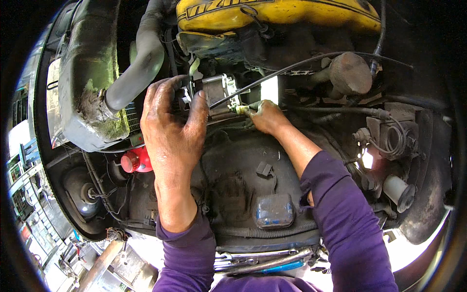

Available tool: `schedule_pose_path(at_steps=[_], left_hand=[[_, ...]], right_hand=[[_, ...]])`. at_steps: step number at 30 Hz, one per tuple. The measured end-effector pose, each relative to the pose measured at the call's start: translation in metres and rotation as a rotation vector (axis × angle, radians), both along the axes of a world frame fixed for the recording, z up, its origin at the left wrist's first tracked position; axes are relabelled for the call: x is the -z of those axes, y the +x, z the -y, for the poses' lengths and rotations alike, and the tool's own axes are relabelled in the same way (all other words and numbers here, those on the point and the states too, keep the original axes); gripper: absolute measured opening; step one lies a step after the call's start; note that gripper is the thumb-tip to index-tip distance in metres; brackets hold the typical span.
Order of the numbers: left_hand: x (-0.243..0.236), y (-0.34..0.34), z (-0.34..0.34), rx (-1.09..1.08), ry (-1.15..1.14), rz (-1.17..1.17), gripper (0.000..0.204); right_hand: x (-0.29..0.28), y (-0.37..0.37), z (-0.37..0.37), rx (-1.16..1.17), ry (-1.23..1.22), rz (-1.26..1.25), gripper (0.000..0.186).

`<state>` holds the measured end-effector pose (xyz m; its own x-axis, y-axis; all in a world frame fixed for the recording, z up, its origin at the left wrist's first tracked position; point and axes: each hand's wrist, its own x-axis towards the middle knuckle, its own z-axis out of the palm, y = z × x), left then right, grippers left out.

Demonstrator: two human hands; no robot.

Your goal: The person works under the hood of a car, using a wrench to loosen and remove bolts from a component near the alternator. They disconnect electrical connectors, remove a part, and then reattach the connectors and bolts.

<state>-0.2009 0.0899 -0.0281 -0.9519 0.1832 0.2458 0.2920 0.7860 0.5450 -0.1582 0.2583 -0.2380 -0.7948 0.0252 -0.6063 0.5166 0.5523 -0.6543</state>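
A silver-grey cylindrical alternator (214, 91) sits in the engine bay below the yellow engine cover. My left hand (172, 121) is closed round its left end, thumb on the near side and fingers on the far side; part of that end is hidden behind them. At the lower right edge, my right hand (266, 117) has its fingers bent in against a pale yellowish fitting (241, 110) on the alternator; its fingertips are partly hidden. A thin black cable (292, 68) slants up to the right from between the hands.
The yellow engine cover (277, 13) lies at the back. To the left are a grey radiator tank (80, 97), a thick hose (146, 58) and a red-capped bottle (135, 160). A round canister (351, 73) stands right. Near me lies a dark box-shaped part (274, 211).
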Motion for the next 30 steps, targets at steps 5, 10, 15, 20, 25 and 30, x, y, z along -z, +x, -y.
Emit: schedule_pose_path(at_steps=[5,10,15,20,25,30], left_hand=[[0.003,0.002,-0.001,-0.010,0.019,0.007,0.031],[0.000,0.003,0.000,-0.003,-0.010,-0.002,0.032],[0.000,0.003,-0.002,-0.010,-0.011,-0.005,0.032],[0.002,0.006,-0.005,0.003,-0.032,0.013,0.032],[0.003,0.005,-0.005,0.018,-0.055,0.004,0.033],[0.003,0.005,-0.003,0.023,-0.059,0.011,0.033]], right_hand=[[0.000,0.003,0.000,-0.016,-0.014,-0.050,0.035],[-0.010,0.002,0.008,0.046,-0.034,-0.035,0.036],[-0.006,0.002,0.008,0.062,-0.116,-0.020,0.039],[-0.013,0.006,0.013,0.018,0.018,-0.145,0.040],[-0.022,0.002,0.010,-0.008,-0.018,-0.062,0.040],[-0.010,0.001,0.007,0.029,-0.144,-0.085,0.035]])
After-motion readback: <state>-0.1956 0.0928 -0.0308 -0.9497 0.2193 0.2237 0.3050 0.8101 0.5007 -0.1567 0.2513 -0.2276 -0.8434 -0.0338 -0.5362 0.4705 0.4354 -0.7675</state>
